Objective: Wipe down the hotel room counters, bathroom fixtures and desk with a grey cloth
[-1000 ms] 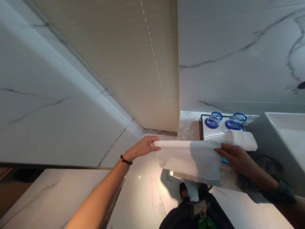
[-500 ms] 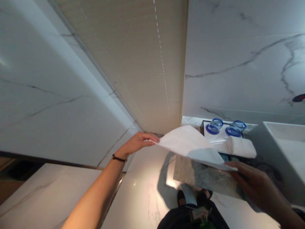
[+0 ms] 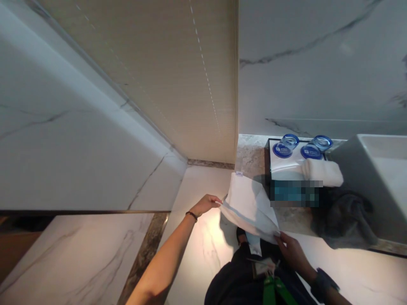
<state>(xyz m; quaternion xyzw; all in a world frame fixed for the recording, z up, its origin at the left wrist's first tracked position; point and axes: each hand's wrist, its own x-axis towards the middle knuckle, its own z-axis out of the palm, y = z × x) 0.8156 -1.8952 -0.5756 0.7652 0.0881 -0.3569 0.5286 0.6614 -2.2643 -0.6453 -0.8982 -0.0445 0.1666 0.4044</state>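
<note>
Two arms [image 3: 167,262] reach out: the left points to one o'clock, the right to ten. A white cloth [image 3: 246,197] sags between them, at four o'clock from the view's middle. The left hand [image 3: 204,206] pinches its nine o'clock edge; the right hand [image 3: 293,250] pinches its four o'clock corner.

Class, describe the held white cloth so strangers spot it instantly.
Start at the white basin on the right; just left of it sits a tray with a folded white towel. Lower left of the tray, left hand and right hand hold the white cloth, loosely spread where the towel is bundled.
</note>
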